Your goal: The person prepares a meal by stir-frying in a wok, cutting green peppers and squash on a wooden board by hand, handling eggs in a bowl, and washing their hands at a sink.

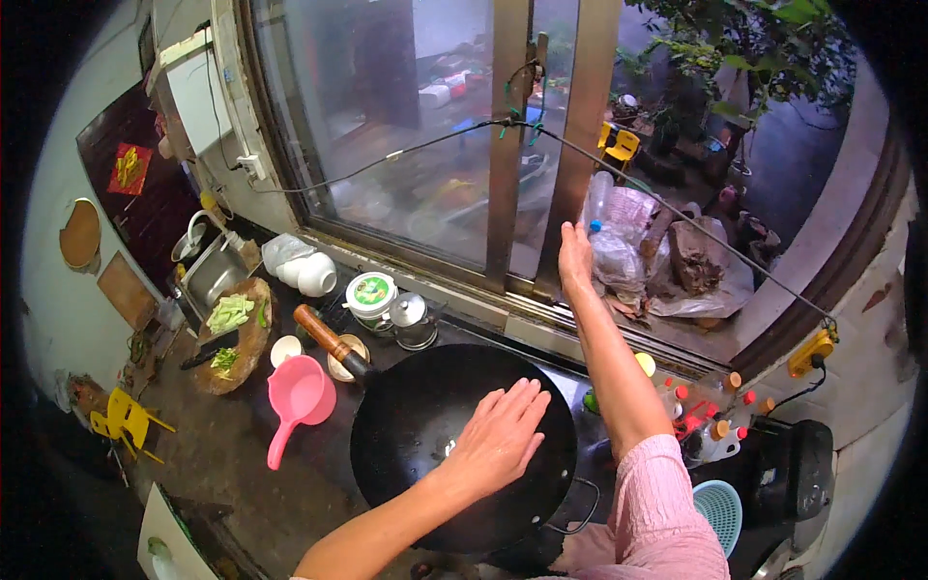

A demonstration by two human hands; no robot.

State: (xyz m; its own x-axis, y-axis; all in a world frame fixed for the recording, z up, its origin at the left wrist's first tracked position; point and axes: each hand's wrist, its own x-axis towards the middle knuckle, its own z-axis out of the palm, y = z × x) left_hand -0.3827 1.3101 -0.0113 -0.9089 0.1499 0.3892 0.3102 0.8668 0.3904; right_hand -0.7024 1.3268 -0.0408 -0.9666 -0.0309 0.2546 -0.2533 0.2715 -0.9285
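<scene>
My left hand is held palm down with fingers stretched out, over a black wok. Nothing is in it, and from this angle I cannot tell its height above the pan. The wok has a wooden handle at upper left and a wire loop handle at lower right. A small shiny patch shows on its inside. My right hand reaches up to the metal frame of a sliding window, flat against or very near its edge. Its palm side is hidden.
A pink ladle lies left of the wok. Beyond it, a chopping board carries cut greens and a dark knife. A lidded white tub and a glass jar stand behind. Several bottles and a blue basket are right.
</scene>
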